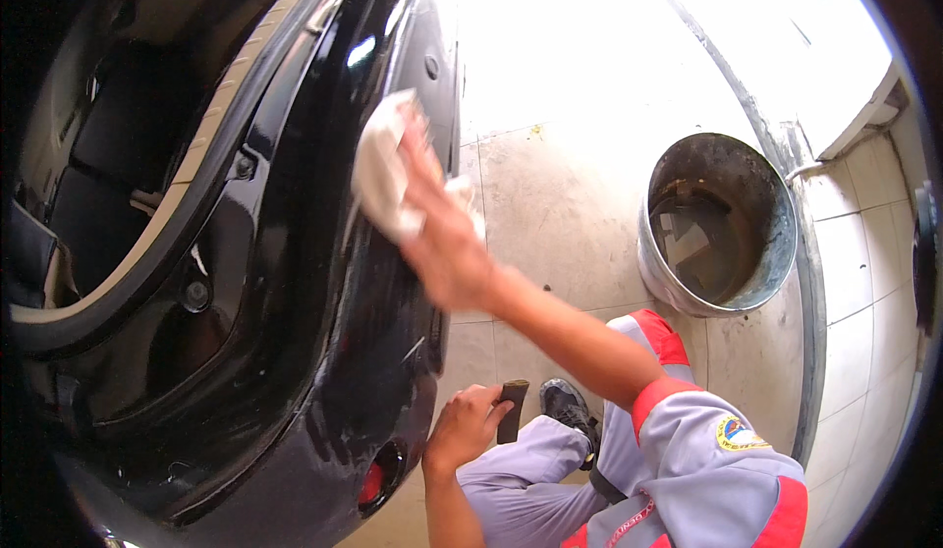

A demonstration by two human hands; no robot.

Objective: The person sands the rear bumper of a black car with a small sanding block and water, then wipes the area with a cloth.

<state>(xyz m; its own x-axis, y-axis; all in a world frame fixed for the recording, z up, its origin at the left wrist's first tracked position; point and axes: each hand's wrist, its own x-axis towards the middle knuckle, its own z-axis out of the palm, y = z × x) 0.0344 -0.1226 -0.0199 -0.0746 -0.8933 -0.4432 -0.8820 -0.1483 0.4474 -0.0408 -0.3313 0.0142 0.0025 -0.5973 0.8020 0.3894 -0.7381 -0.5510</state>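
Observation:
My right hand (437,224) presses a white cloth (378,170) against the glossy black body panel of a car (324,283), beside the open door frame. My left hand (464,428) is low in the picture, closed around a small dark flat object (512,409) near the car's rear corner. My right sleeve is grey with red trim. The car's dark interior and seat show through the opening at the upper left.
A round metal bucket (776,273) holding some liquid stands on the tiled floor at the right. A red reflector (370,484) sits low on the car. My dark shoe (568,406) rests on the floor tiles. A bright white wall rises at the far right.

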